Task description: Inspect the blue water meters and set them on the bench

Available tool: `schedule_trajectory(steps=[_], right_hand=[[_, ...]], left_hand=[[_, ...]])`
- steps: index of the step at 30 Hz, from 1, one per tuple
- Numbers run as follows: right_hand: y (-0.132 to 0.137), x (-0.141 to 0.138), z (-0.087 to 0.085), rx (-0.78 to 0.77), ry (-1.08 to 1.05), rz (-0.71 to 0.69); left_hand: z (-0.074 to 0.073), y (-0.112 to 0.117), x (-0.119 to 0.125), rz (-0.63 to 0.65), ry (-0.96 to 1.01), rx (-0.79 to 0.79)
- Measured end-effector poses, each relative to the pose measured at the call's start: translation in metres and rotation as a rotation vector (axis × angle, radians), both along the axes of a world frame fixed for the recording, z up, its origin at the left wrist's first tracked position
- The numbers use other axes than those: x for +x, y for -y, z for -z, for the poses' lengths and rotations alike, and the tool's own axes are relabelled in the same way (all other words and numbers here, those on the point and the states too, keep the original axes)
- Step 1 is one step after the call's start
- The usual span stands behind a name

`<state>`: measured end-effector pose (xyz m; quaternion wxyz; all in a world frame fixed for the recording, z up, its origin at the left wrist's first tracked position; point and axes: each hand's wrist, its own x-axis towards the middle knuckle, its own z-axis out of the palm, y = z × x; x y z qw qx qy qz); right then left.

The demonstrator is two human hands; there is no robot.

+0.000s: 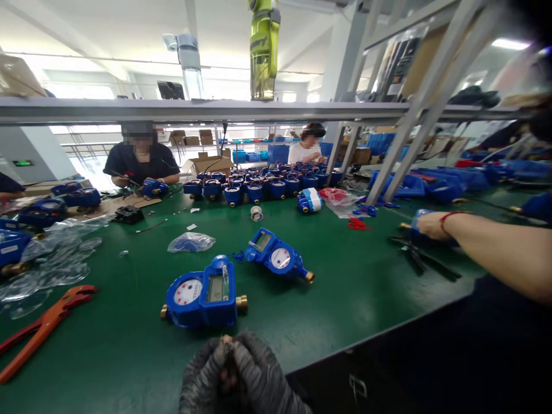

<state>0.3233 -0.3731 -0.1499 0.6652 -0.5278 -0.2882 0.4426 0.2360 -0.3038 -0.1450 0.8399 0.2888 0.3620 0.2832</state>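
My left hand [202,376] and my right hand [257,371], both in grey gloves with bare fingertips, meet at the table's front edge. Their fingers are pinched together, and whatever sits between them is too small to make out. Just beyond them lies a blue water meter [202,296] with a round white dial, a small display and brass ends. A second blue water meter [278,256] rests behind it to the right, turned at an angle. Small blue pieces [238,256] lie between the two meters.
Orange-handled pliers [47,328] and clear plastic rings [64,270] are at left. A plastic bag [191,242] and a wire spool [256,214] lie mid-table. Rows of meters [254,190] stand behind. At right, a co-worker's hand [431,224] holds a meter near black-handled pliers [425,259]. A shelf [215,112] spans above.
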Motion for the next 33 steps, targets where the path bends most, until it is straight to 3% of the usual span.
schedule_trajectory(steps=[3,6,14,17,19,21,25,28,30,33], right_hand=[[0.007,0.0,-0.005,0.019,0.338,0.106],[0.006,-0.001,-0.004,0.026,0.692,0.149],[0.007,-0.001,0.013,-0.026,0.959,0.145],[0.008,0.0,0.013,-0.029,1.008,0.07],[0.007,0.0,0.01,-0.008,0.923,0.018],[0.004,0.0,0.004,-0.047,0.622,-0.01],[-0.008,0.002,-0.006,-0.324,-0.144,-0.205],[-0.016,0.003,-0.008,-0.478,-0.458,-0.304],[-0.016,0.0,-0.007,-0.456,-0.361,-0.224],[-0.011,-0.007,-0.005,-0.287,0.098,0.0]], left_hand=[[0.006,-0.003,0.0,-0.018,0.018,-0.026],[0.009,-0.005,0.0,0.046,0.051,-0.011],[0.002,-0.017,-0.018,0.189,0.001,0.133],[0.002,-0.022,-0.027,0.214,-0.046,0.165],[0.002,-0.023,-0.028,0.21,-0.055,0.159],[0.003,-0.023,-0.025,0.179,-0.047,0.144],[0.004,-0.02,-0.02,0.246,0.044,0.077],[0.007,-0.018,-0.02,0.258,0.076,-0.006],[0.01,-0.019,-0.02,0.225,0.071,-0.009],[0.014,-0.023,-0.02,0.165,0.066,0.019]])
